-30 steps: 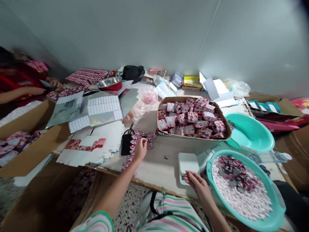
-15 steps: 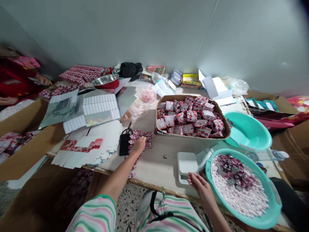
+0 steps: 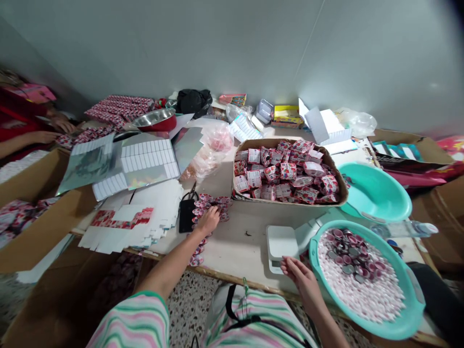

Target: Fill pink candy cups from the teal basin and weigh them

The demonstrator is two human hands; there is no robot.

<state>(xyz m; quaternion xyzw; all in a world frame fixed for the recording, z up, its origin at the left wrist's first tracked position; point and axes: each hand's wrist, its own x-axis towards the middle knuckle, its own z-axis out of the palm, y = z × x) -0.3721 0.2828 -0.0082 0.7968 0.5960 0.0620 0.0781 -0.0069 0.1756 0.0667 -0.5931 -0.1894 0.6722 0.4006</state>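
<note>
My left hand (image 3: 209,220) is over rows of small red-and-pink printed pieces (image 3: 206,198) on the table. Its fingers are bent down and closed at the pieces; a small dark item shows at the fingertips, too small to name. A black flat object (image 3: 186,215) lies just left of them. My right hand (image 3: 299,271) hovers at the front edge of a white scale (image 3: 282,242), thumb and fingers drawn together; what they hold, if anything, is hidden. To its right, a turquoise basin (image 3: 366,326) holds small pale pink-and-white pieces with dark-red round caps (image 3: 348,249) on top.
A cardboard box (image 3: 290,202) of printed packets stands mid-table. Another turquoise basin (image 3: 377,191) and a clear bottle (image 3: 406,229) sit at right. White printed card sheets (image 3: 145,237) are stacked at left. Beyond the open carton (image 3: 54,217), a person in red (image 3: 21,125) works.
My left hand has turned slightly among the printed pieces, and a dark item now shows at its fingertips. My right hand has barely moved. The other person's hands at far left have come closer together.
</note>
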